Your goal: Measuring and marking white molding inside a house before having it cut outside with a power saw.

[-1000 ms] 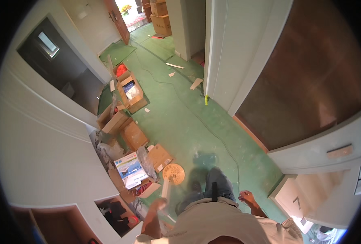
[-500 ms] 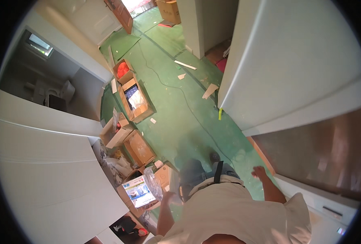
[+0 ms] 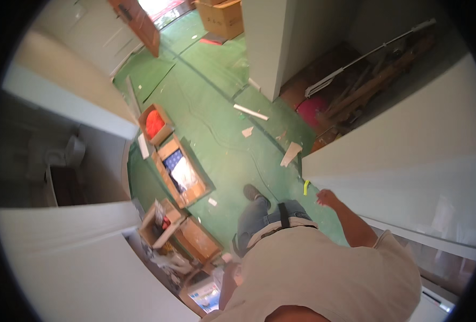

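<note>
Apparently walking mid-frame, with right hand [image 3: 327, 198] loosely half-curled, seemingly empty; cannot tell about left hand [image 3: 230, 270], lower centre. Likely needs footing clear of box [image 3: 194, 192], centre left.

I can see the right arm [image 3: 353, 222] stuck out to the side, away from the body [image 3: 323, 263]. The elbow is bent a bit, and the right hand [image 3: 326, 198] points ahead. Its fingers curl softly, not squeezed tight. The left arm [image 3: 228, 287] hangs low, close by the other side. The left hand [image 3: 231, 268] is too blurry for me to tell how its fingers go. One foot [image 3: 253, 192] is out in front.
</note>
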Tool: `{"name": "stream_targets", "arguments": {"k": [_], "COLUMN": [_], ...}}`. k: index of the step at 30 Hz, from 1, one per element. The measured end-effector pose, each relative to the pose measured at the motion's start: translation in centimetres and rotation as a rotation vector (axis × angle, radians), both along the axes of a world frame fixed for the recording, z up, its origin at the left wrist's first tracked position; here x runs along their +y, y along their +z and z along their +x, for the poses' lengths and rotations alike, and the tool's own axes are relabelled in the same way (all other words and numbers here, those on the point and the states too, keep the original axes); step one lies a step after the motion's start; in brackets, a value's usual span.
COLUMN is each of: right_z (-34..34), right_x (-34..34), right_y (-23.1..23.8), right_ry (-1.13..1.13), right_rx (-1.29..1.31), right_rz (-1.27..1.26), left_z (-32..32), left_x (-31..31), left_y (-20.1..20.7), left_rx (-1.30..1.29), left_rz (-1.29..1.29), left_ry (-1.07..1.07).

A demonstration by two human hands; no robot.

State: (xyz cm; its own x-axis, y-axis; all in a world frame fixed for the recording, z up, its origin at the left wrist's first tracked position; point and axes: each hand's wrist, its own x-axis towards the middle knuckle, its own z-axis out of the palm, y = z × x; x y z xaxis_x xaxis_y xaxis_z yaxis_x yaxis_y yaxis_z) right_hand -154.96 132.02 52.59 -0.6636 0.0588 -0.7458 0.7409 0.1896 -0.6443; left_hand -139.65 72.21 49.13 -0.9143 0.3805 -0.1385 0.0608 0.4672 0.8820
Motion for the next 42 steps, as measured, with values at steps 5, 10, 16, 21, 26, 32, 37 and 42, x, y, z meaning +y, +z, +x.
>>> {"name": "stream_targets", "arguments": {"k": [5,10,16,21,26,32,37,42], "right_z": [-6.4,-12.7,-28.0,-55.8,-76.3,-90.3,-89.5,-95.9], "right_x": [-8.8,-10.1,-6.3,-12.1,-13.7,-13.2,-10.5,-15.9], "right_y": [3.8,1.6,-9.3,0.7,3.0,-0.9,-8.6,0.5], "right_ry": [0.045,-0.179,0.993,-0.32,0.082,0.145,0.908,-0.162], "right_rx": [-0.025,-0.392,0.381,-0.08,0.435,0.412,0.086,-0.19], "right_rz": [0.147,0.066,0.746,0.113,0.132,0.344,0.705,0.032], "left_z": [-24.2,-48.1,-60.0,-61.3,-61.9,-78.3,-100.2,-118.8], "left_x": [-9.2,-10.4,-9.6,-12.5,-13.0,-13.1,-13.4,-17.1], "left_y": [1.1,6.6,11.4,10.5,6.5,0.7,1.9,5.3], "left_rx": [-0.715,-0.713,-0.576,-0.532,-0.613,-0.692,-0.856,-0.756], "left_rz": [-0.272,-0.383,0.099,0.732,0.423,0.023,-0.184,-0.53], "left_ry": [0.219,0.444,0.26,0.209,0.237,0.199,0.257,0.25]}}
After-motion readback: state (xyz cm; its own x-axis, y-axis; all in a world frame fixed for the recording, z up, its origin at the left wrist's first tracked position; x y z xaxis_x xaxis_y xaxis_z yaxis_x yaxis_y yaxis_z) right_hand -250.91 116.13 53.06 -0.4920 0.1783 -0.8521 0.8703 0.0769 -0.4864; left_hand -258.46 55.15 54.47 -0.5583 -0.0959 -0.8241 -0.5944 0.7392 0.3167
